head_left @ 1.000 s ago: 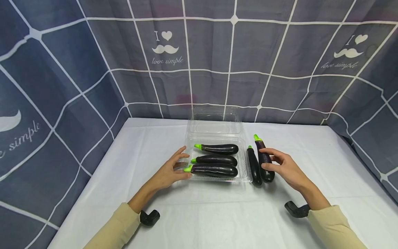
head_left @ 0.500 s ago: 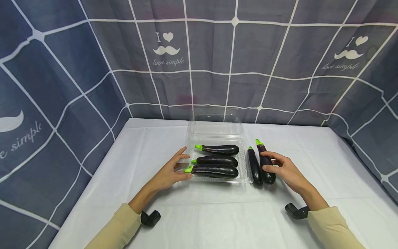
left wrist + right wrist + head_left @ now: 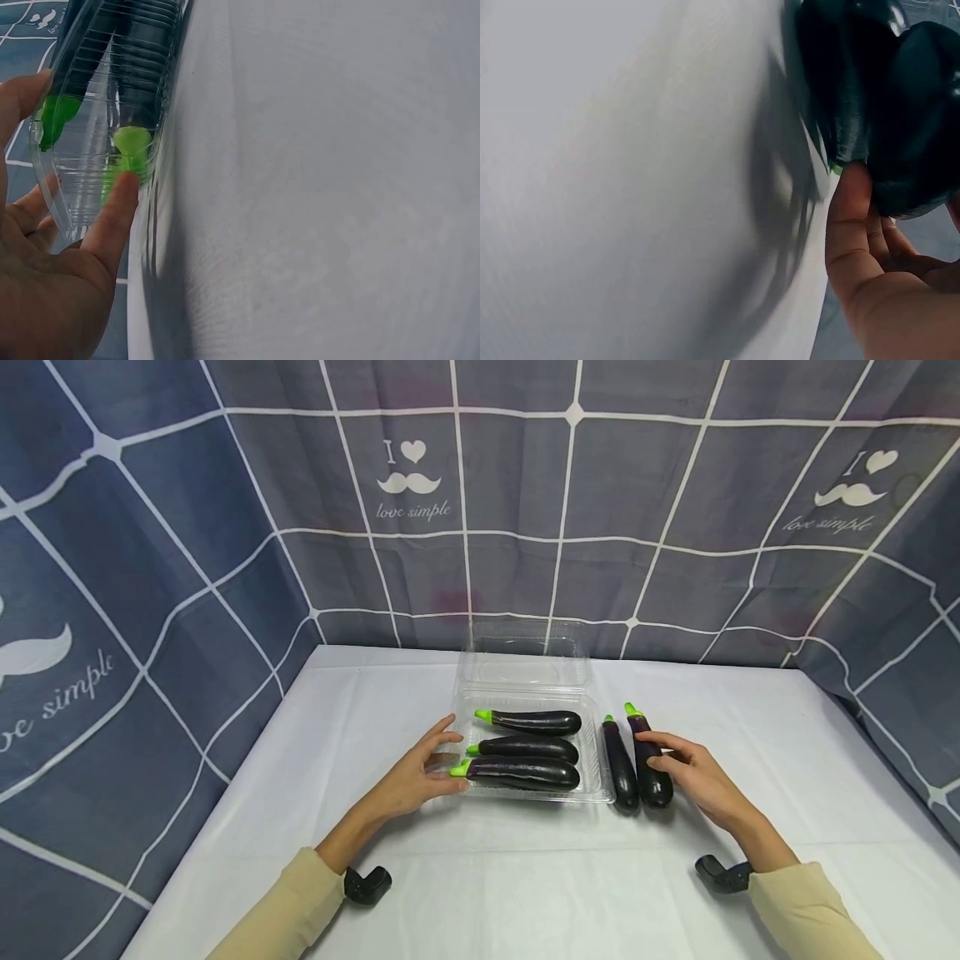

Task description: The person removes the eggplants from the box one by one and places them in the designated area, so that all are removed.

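In the head view, my left hand (image 3: 418, 777) is beside the left end of a clear plastic container (image 3: 596, 710), with spread fingers touching its wall. The thumb (image 3: 116, 214) rests on the front wall in the left wrist view. Three glossy dark eggplants with green stems lie crosswise inside: the back one (image 3: 536, 722), the middle one (image 3: 528, 747) and the front one (image 3: 525, 773). My right hand (image 3: 693, 772) pinches another eggplant (image 3: 654, 785) between thumb and fingers. Right of the container lies one more eggplant (image 3: 621, 770), close beside the pinched one.
The container's clear lid (image 3: 527, 670) stands open at the back. A white cloth covers the table (image 3: 525, 877). Grey checked curtains (image 3: 502, 568) enclose the back and sides. Black wrist devices (image 3: 367, 885) sit by both beige sleeves (image 3: 288, 902).
The stem end of the eggplant in my right hand has come down and a little nearer, and that hand has moved slightly with it. My left hand has stayed at the container.
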Demonstrator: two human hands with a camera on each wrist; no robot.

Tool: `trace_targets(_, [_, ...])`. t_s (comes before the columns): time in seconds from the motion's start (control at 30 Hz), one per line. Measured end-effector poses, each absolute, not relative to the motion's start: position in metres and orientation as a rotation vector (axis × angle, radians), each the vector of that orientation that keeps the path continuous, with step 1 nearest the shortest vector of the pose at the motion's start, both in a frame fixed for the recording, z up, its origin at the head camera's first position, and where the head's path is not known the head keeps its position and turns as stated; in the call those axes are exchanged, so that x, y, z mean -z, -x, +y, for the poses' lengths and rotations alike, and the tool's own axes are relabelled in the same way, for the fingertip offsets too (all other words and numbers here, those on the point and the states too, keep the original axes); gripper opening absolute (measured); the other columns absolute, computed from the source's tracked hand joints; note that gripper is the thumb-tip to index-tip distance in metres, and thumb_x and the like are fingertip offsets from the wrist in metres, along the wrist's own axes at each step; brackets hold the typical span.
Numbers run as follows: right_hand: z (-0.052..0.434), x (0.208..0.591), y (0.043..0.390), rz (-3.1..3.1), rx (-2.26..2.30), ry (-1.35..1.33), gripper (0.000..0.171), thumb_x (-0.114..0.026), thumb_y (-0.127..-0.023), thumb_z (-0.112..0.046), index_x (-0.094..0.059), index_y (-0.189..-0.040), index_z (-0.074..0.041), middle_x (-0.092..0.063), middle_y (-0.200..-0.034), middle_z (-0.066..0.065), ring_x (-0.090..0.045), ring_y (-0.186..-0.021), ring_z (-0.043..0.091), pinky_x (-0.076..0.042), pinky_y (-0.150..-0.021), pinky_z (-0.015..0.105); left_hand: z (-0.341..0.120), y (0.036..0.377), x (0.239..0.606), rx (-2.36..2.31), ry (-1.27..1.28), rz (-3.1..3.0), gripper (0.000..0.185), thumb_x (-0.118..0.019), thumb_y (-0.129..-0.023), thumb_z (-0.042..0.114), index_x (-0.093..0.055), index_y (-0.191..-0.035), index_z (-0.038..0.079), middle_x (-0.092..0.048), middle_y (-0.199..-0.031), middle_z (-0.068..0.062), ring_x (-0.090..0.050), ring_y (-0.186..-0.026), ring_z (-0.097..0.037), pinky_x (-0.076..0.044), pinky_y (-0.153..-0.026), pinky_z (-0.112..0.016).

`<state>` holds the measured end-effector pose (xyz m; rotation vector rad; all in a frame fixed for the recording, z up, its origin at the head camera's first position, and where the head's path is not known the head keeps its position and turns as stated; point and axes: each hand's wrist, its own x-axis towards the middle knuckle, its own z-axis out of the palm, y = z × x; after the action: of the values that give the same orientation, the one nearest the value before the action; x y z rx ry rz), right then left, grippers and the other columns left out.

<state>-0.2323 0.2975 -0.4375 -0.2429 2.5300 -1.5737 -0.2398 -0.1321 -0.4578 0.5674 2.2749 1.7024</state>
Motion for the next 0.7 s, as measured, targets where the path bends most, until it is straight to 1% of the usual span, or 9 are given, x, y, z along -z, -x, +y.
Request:
trace_targets(0.03, [0.298, 0.438, 0.233, 2.525, 1.574, 0.241, 0.046, -0.056, -0.099, -0.012, -0.048, -0.143, 0.0, -0.037, -0.15, 0.024, -0.032, -0.135, 0.036, -0.039, -0.1, 0.041, -0.132, 0.24, 0.458, -1.702, -0.565, 2.276, 0.07, -0.08, -0.084, 0.017, -0.044, -0.142, 0.001, -0.01, -0.164, 0.003, -0.042, -0.133, -0.039, -0.044, -0.103, -0.046])
trace_targets(0.1, [0.298, 0.438, 0.234, 2.521, 1.575, 0.233, 0.047, -0.055, -0.097, -0.007, -0.048, -0.143, 0.001, -0.035, -0.151, 0.026, -0.026, -0.139, 0.04, -0.034, -0.104, 0.051, -0.132, 0.241, 0.458, -1.702, -0.569, 2.279, 0.069, -0.08, -0.085, 0.017, -0.044, -0.142, 0.001, -0.01, -0.164, 0.003, -0.042, -0.133, -0.039, -0.044, -0.103, -0.046])
trace_targets(0.2, [0.297, 0.439, 0.236, 2.539, 1.554, 0.212, 0.048, -0.056, -0.095, -0.005, -0.049, -0.142, 0.001, -0.037, -0.15, 0.028, -0.026, -0.139, 0.043, -0.029, -0.105, 0.059, -0.132, 0.241, 0.458, -1.699, -0.573, 2.282, 0.069, -0.08, -0.085, 0.017, -0.044, -0.142, 0.001, -0.01, -0.164, 0.003, -0.042, -0.132, -0.039, -0.044, -0.103, -0.047])
trace_targets(0.27, [0.298, 0.44, 0.237, 2.553, 1.532, 0.208, 0.049, -0.056, -0.094, -0.005, -0.049, -0.143, 0.001, -0.038, -0.149, 0.027, -0.029, -0.138, 0.042, -0.031, -0.105, 0.056, -0.132, 0.241, 0.459, -1.7, -0.573, 2.283, 0.069, -0.08, -0.085, 0.016, -0.044, -0.142, 0.001, -0.01, -0.164, 0.003, -0.043, -0.132, -0.039, -0.044, -0.103, -0.047])
trace_targets(0.3, [0.298, 0.441, 0.237, 2.561, 1.517, 0.21, 0.05, -0.057, -0.095, -0.006, -0.049, -0.143, 0.0, -0.039, -0.149, 0.027, -0.031, -0.137, 0.041, -0.033, -0.104, 0.053, -0.132, 0.241, 0.458, -1.7, -0.573, 2.284, 0.069, -0.08, -0.085, 0.016, -0.044, -0.142, 0.001, -0.01, -0.164, 0.003, -0.043, -0.132, -0.039, -0.044, -0.103, -0.047])
trace_targets(0.43, [0.299, 0.442, 0.24, 2.582, 1.468, 0.219, 0.051, -0.059, -0.095, -0.009, -0.047, -0.144, -0.001, -0.04, -0.148, 0.028, -0.037, -0.133, 0.04, -0.042, -0.097, 0.039, -0.131, 0.241, 0.458, -1.698, -0.57, 2.285, 0.069, -0.08, -0.085, 0.016, -0.044, -0.142, 0.001, -0.01, -0.164, 0.002, -0.043, -0.132, -0.039, -0.044, -0.103, -0.047])
trace_targets(0.5, [0.3, 0.443, 0.242, 2.583, 1.455, 0.217, 0.052, -0.06, -0.095, -0.01, -0.047, -0.144, 0.0, -0.04, -0.147, 0.029, -0.042, -0.129, 0.04, -0.045, -0.091, 0.033, -0.131, 0.241, 0.458, -1.7, -0.57, 2.283, 0.069, -0.08, -0.085, 0.016, -0.044, -0.142, 0.001, -0.01, -0.164, 0.001, -0.043, -0.132, -0.039, -0.044, -0.103, -0.046])
trace_targets(0.6, [0.3, 0.444, 0.244, 2.59, 1.446, 0.227, 0.051, -0.062, -0.095, -0.011, -0.049, -0.143, 0.0, -0.042, -0.146, 0.029, -0.044, -0.127, 0.039, -0.045, -0.088, 0.026, -0.131, 0.241, 0.458, -1.7, -0.571, 2.28, 0.069, -0.079, -0.085, 0.016, -0.044, -0.142, 0.001, -0.01, -0.164, 0.001, -0.043, -0.132, -0.039, -0.045, -0.103, -0.046])
trace_targets(0.7, [0.3, 0.445, 0.245, 2.603, 1.43, 0.251, 0.05, -0.063, -0.095, -0.013, -0.05, -0.142, 0.0, -0.045, -0.144, 0.027, -0.046, -0.125, 0.037, -0.043, -0.088, 0.022, -0.132, 0.241, 0.458, -1.703, -0.574, 2.276, 0.069, -0.079, -0.085, 0.015, -0.044, -0.142, 0.001, -0.01, -0.164, 0.001, -0.042, -0.132, -0.04, -0.045, -0.103, -0.046])
